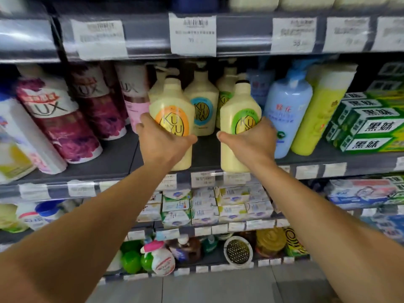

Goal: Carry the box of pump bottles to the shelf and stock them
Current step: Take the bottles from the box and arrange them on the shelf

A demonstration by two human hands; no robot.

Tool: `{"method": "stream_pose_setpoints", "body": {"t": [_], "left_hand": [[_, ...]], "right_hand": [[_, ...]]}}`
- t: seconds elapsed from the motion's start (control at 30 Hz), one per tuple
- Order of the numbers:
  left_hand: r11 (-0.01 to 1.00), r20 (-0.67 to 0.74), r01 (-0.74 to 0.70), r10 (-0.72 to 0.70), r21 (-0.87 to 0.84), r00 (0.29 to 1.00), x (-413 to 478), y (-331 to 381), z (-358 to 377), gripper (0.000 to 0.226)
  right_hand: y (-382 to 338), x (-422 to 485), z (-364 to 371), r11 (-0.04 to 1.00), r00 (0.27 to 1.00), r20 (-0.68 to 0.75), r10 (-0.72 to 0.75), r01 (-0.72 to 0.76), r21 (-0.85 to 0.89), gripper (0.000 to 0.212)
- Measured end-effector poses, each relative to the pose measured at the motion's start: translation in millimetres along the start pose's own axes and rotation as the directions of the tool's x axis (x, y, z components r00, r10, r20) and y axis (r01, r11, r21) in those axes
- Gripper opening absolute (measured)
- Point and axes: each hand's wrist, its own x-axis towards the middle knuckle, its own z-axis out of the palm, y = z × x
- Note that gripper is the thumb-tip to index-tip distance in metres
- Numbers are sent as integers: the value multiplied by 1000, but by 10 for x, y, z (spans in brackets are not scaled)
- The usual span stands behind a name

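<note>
My left hand [160, 142] grips a cream pump bottle with an orange label [172, 106], upright at the front edge of the grey shelf [113, 158]. My right hand [251, 142] grips a second cream pump bottle with a green label [239, 108] just to its right. Both bottle bases are level with the shelf's front lip. Behind them stand a cream bottle with a blue label [202, 101] and two more cream bottles, partly hidden. No box is in view.
Dark red and white bottles [59, 119] lean on the left of the same shelf. A light blue bottle [288, 110], a yellow-green bottle [317, 112] and green boxes [367, 125] stand on the right. Price tags line the shelf edges. Lower shelves hold soap boxes [207, 206].
</note>
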Motion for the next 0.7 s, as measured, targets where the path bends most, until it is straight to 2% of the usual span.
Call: {"method": "stream_pose_setpoints", "body": {"t": [0.17,0.3,0.4,0.53,0.7], "left_hand": [[994,-76,-87,81,-74,994,206,-109,118,97],[985,-97,-126,115,-118,989,241,-266,223,96],[978,-115,-164,149,-131,982,248,-385,291,99],[971,-100,-173,158,-163,982,282,-411,318,97],[969,-77,-116,102,-219,992,257,-400,290,95]], "right_hand": [[-100,174,157,990,985,-105,-138,140,6,101],[-38,268,285,986,977,-151,-147,157,53,106],[78,272,361,982,976,-136,-170,179,58,102],[139,258,420,983,976,-142,-162,173,67,104],[122,219,418,995,990,-103,-100,97,-33,116]]}}
